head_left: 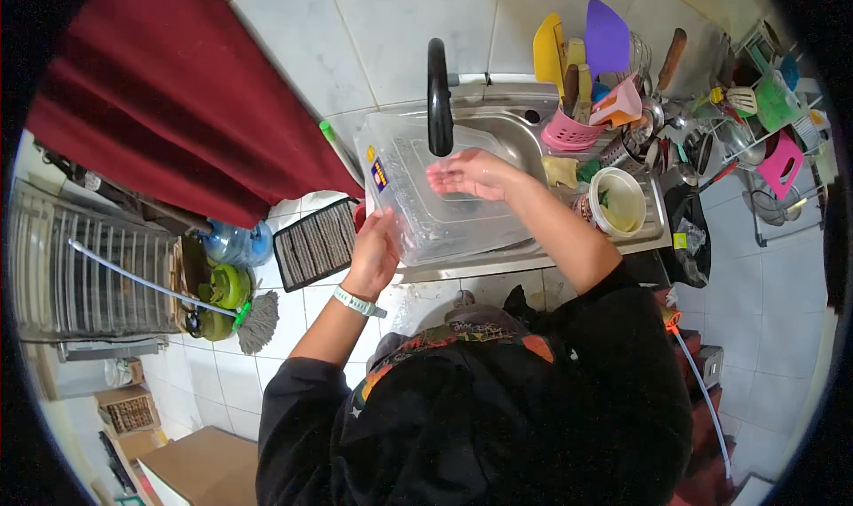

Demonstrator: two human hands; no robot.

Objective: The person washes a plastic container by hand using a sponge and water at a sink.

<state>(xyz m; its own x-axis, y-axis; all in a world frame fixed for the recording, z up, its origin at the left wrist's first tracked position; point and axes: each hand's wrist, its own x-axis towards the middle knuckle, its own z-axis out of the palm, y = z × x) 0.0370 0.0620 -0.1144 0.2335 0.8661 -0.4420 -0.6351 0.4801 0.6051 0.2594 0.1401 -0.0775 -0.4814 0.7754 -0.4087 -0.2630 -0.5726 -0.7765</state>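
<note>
A large clear plastic box (pixel 458 235) with a small dark label on its left side rests tilted across the sink (pixel 524 144). My left hand (pixel 378 250) grips its near left edge, the thumb up along the wall. Just under the black faucet (pixel 439 106), my right hand (pixel 473 175) hovers over the box, palm partly up, fingers stretched out and holding nothing. Whether its fingertips touch the plastic I cannot tell. Droplets or wet streaks mark the box's near side.
Right of the sink are a white bucket (pixel 619 199), a yellow sponge (pixel 560 172) and a pink utensil basket (pixel 571 131) with spatulas and knives. A red curtain (pixel 169 88) hangs left. On the floor lie a striped mat (pixel 315 244) and a mop (pixel 258 322).
</note>
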